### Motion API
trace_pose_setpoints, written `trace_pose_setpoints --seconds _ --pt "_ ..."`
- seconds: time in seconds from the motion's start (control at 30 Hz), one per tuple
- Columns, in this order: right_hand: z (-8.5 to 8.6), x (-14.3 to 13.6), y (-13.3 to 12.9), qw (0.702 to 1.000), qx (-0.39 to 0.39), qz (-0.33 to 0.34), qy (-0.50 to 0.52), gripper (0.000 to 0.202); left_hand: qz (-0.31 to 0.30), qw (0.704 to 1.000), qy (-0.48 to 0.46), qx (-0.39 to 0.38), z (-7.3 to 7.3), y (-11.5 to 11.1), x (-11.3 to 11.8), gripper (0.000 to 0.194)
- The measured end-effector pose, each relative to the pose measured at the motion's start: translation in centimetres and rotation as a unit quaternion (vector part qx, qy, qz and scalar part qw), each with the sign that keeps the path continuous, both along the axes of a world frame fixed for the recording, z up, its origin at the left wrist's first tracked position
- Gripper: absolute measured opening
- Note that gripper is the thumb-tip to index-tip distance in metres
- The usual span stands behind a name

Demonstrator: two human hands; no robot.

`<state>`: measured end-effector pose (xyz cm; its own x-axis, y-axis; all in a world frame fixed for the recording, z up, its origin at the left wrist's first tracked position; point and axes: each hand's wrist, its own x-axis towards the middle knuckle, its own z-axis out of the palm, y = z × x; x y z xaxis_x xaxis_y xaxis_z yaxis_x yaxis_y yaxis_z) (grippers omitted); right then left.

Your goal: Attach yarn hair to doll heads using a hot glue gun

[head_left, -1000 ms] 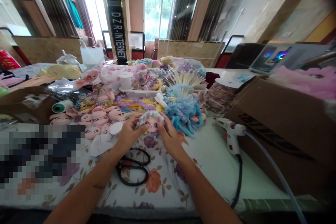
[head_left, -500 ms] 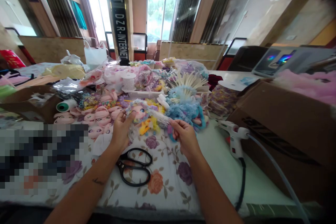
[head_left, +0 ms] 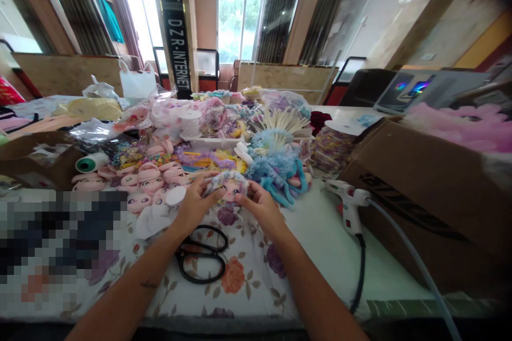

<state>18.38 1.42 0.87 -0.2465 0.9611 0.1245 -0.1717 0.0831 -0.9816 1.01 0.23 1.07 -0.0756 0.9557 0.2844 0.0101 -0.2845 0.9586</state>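
Note:
Between my two hands is a doll head point(head_left: 230, 189) with a painted face and fluffy pastel yarn hair around it. My left hand point(head_left: 199, 200) grips its left side, thumb on the face. On the other side my right hand point(head_left: 262, 203) holds it too, its thumb by the cheek. Black-handled scissors point(head_left: 202, 256) lie on the floral cloth point(head_left: 256, 298) below my hands, their blades hidden under my left wrist. Several pink doll heads point(head_left: 150, 181) are heaped to the left. Blue fluffy yarn point(head_left: 276, 168) sits just beyond my right hand.
To the right, a white glue gun point(head_left: 347, 203) with its cord rests beside a large cardboard box point(head_left: 432, 197). A yarn spool point(head_left: 338, 144) stands behind it. At left are an open carton point(head_left: 38, 160) and a green-ended thread cone point(head_left: 90, 163). A white ribbon spool point(head_left: 189, 124) stands farther back.
My right hand has let go of the pale strands it was pulling out to the right and now holds the doll head's side. The head has shifted slightly right and lower.

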Motion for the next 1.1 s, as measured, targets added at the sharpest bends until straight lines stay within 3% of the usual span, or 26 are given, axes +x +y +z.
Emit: trace_pose_setpoints --seconds 0.13,0.27,0.57,0.7,0.87,0.97,1.1 --pt "-0.5 0.1 0.3 1.0 -0.018 0.005 0.0 0.04 -0.006 1.0 -0.009 -0.004 0.0 -0.1 0.1 0.038" --pt "-0.5 0.0 0.3 1.0 -0.022 -0.016 0.016 0.037 0.039 0.999 -0.032 -0.003 0.0 0.0 0.1 0.032" --pt "-0.8 -0.7 0.0 0.982 -0.139 -0.038 0.12 0.035 0.03 0.97 -0.219 -0.106 -0.9 0.3 0.6 0.022" --pt "-0.9 -0.8 0.1 0.983 -0.144 -0.034 0.112 0.036 0.025 0.973 -0.201 -0.108 -0.8 0.3 0.6 0.024" --pt "-1.0 -1.1 0.0 0.996 -0.063 -0.058 0.032 0.039 0.058 0.994 -0.085 -0.039 -0.5 0.1 0.6 0.035" --pt "-1.3 -1.4 0.0 0.996 -0.028 -0.078 0.024 0.037 0.083 0.995 -0.058 -0.021 -0.9 0.2 0.6 0.031" --pt "-1.6 -1.9 0.0 0.993 -0.01 -0.111 0.049 0.031 0.073 0.996 -0.056 -0.002 -1.6 0.2 0.7 0.028"
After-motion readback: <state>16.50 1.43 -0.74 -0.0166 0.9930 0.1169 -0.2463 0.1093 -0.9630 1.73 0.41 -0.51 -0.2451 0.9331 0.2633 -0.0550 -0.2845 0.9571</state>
